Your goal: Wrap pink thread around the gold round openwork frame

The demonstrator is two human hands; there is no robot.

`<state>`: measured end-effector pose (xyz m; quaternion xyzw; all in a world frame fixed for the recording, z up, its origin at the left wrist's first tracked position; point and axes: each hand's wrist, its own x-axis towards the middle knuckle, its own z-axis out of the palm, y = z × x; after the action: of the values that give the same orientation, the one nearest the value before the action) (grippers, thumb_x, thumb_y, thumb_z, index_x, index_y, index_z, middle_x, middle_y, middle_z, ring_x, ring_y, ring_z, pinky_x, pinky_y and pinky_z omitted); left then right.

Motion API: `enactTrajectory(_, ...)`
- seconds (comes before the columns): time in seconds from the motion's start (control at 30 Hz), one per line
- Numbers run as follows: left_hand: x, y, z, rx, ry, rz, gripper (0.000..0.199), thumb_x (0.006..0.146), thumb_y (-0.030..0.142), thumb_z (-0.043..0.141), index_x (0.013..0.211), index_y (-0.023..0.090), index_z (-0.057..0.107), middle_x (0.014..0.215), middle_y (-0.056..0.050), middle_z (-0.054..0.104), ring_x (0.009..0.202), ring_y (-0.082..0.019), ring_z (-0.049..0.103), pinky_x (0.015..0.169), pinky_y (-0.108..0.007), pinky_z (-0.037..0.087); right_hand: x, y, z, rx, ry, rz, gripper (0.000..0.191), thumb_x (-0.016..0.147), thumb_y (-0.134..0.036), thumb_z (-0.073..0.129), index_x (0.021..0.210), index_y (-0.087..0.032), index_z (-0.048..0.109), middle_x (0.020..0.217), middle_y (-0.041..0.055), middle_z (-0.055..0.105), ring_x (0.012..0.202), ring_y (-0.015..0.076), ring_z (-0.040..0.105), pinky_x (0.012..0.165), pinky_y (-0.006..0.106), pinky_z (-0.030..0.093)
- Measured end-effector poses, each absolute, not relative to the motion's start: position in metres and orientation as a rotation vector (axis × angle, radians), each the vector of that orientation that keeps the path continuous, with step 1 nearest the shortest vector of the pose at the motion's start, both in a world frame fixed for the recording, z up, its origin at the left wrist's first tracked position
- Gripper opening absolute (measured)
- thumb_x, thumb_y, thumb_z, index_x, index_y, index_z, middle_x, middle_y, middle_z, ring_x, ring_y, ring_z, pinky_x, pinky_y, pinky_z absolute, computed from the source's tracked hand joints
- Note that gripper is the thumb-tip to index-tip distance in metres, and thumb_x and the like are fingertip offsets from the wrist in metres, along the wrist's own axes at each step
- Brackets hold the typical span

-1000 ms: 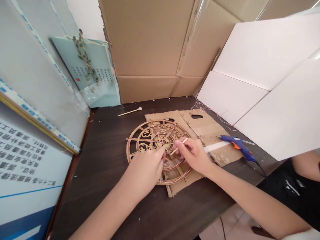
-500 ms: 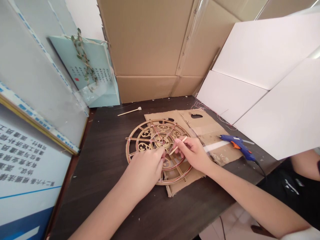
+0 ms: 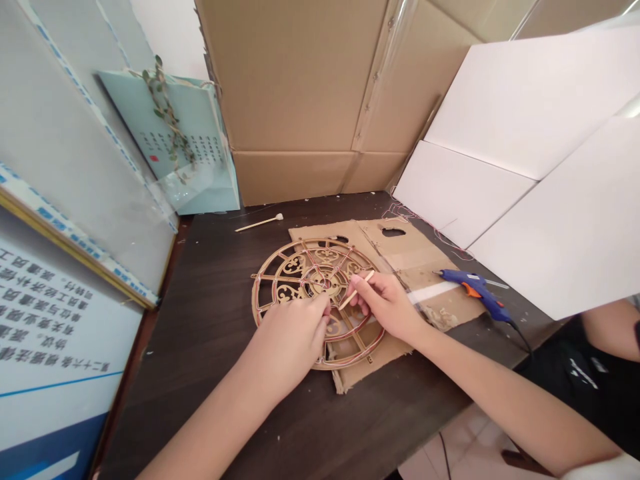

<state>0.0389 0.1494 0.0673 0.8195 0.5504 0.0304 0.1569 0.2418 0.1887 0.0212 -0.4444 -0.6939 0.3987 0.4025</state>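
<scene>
A round openwork wooden frame [image 3: 292, 264] with scroll patterns and reddish wires lies partly on a flat cardboard piece [image 3: 425, 267]. My right hand [image 3: 387, 303] pinches a thin wooden stick [image 3: 364, 283], its lower tip at the frame near the centre. Over the frame's lower left part, my left hand [image 3: 295, 330] is closed with its fingertips pressed together beside the stick's tip; what they hold, if anything, is hidden.
A blue glue gun [image 3: 477, 290] with a black cord lies at the right. Another stick with a white tip [image 3: 260, 223] lies behind the frame. Cardboard [image 3: 300, 87] and white boxes [image 3: 525, 113] stand behind. A person's arm [image 3: 613, 327] shows at the right edge.
</scene>
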Motion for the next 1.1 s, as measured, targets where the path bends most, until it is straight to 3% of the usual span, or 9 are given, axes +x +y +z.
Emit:
enactTrajectory(0.43, 0.0383, 0.1496, 0.0672, 2.347, 1.58, 0.084, 0.015, 0.105, 0.015, 0.05, 0.103, 0.022, 0.063, 0.092, -0.002, 0.072, 0.083, -0.026, 0.069, 0.072, -0.038, 0.045, 0.2419, 0.1899, 0.0212, -1.13, -1.716, 1.077, 0.063, 0.097, -0.072, 0.056, 0.079, -0.013, 0.067, 0.07, 0.0044, 0.062, 0.051, 0.008, 0.052, 0.048, 0.019, 0.044)
enactTrajectory(0.6, 0.0381, 0.1496, 0.0665, 2.34, 1.585, 0.097, 0.013, 0.103, 0.014, 0.052, 0.1, 0.022, 0.062, 0.09, -0.001, 0.071, 0.082, -0.026, 0.068, 0.071, -0.037, 0.043, 0.2421, 0.191, 0.021, -1.104, -1.655, 1.142, 0.058, 0.094, -0.068, 0.064, 0.078, -0.013, 0.066, 0.071, 0.0037, 0.062, 0.051, 0.0075, 0.054, 0.049, 0.018, 0.045)
enactTrajectory(1.1, 0.0399, 0.1498, 0.0667, 2.324, 1.588, 0.074, 0.014, 0.105, 0.015, 0.05, 0.102, 0.022, 0.062, 0.092, -0.002, 0.071, 0.084, -0.026, 0.068, 0.073, -0.037, 0.042, 0.2418, 0.1903, 0.0229, -1.109, -1.617, 1.121, 0.056, 0.096, -0.065, 0.062, 0.078, -0.012, 0.064, 0.071, 0.005, 0.065, 0.048, 0.0062, 0.052, 0.044, 0.016, 0.04)
